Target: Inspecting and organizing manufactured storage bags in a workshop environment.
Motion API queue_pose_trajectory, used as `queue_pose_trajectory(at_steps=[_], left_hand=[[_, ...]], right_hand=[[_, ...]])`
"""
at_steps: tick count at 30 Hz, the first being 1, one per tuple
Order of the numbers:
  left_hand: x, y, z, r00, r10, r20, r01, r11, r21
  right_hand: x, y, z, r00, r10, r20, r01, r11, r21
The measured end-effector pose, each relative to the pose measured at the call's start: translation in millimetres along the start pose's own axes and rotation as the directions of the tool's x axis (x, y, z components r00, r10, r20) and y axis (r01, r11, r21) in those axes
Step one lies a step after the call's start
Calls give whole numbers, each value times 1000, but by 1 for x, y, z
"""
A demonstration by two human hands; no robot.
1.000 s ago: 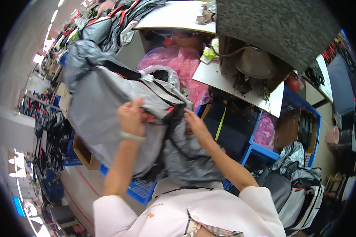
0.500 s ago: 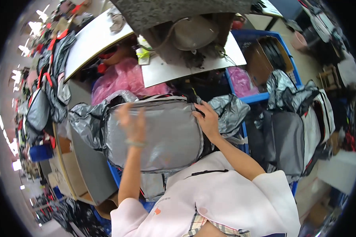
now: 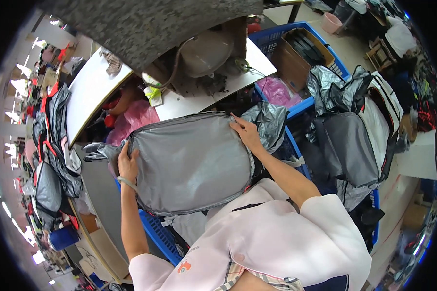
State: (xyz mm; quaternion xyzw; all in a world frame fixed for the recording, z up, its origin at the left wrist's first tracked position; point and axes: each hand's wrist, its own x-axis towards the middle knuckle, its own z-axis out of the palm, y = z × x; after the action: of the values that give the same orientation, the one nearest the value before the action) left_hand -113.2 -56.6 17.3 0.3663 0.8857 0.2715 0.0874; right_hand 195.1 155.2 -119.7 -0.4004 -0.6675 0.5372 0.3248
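Observation:
A large grey bag [image 3: 189,167] with a shiny, slightly wrinkled face and rounded corners lies in front of my body. A dark seam runs round its edge. My left hand [image 3: 127,164] grips the bag's left edge near the upper corner, with the thumb on the near side and the other fingers partly hidden. At the upper right corner, my right hand [image 3: 246,132] pinches the rim. Crumpled silver fabric [image 3: 268,125] hangs out just beyond the right hand, and another silver piece [image 3: 99,150] sticks out on the left.
Blue plastic crates [image 3: 153,233] stand under and beside the bag. Another blue crate [image 3: 342,65] holds a cardboard box [image 3: 289,63] and pink plastic [image 3: 278,92]. Right of me is a second grey bag [image 3: 349,150]. A machine [image 3: 145,29] overhangs a white table [image 3: 189,104] ahead.
My left hand has moved from above the bag's face to its left edge and closed there. My right hand stays at the upper right corner. The bag's face now tilts more towards me.

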Motion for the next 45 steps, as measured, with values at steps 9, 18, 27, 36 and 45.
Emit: queue_pose_trajectory(at_steps=[9,18,27,36,45], left_hand=[[51,90,-1,978,-10,208,26,997,-74],[76,106,2,951,-197,238,206,979,-13],[84,142,-1,914,-336,228,343,939,8],[86,144,0,905,-380,191,392,920,-25],[76,169,4,868,-450,208,487,853,-186]], right_hand=[[92,12,-33,984,160,84,-167,982,91],[178,58,-4,945,191,266,-222,971,92],[227,69,10,901,162,403,-135,986,-94],[238,64,10,876,145,459,-147,989,-31],[225,76,6,910,106,401,-128,991,28]])
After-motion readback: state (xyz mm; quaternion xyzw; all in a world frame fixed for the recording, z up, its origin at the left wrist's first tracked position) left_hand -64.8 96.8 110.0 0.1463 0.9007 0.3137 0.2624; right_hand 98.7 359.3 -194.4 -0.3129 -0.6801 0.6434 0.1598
